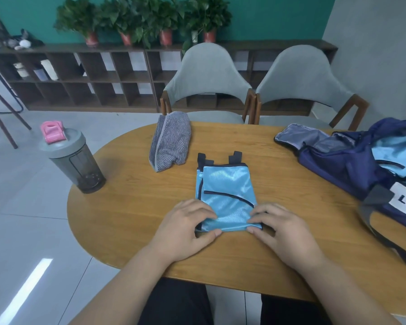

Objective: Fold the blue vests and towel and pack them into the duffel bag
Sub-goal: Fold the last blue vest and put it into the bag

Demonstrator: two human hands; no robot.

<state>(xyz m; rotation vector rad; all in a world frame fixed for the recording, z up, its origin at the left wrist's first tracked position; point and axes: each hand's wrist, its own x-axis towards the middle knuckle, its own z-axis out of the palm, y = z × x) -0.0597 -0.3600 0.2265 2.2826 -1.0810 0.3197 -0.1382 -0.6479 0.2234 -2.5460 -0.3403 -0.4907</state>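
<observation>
A light-blue vest with dark trim lies folded into a narrow strip at the middle of the wooden table. My left hand pinches its near left corner, and my right hand pinches its near right corner. A grey striped towel, folded into a bundle, lies beyond the vest. The navy duffel bag sits open at the right, with another light-blue vest showing inside it.
A grey shaker bottle with a pink cap stands at the table's left edge. Two grey chairs are drawn up at the far side. The bag's grey strap trails over the right part of the table.
</observation>
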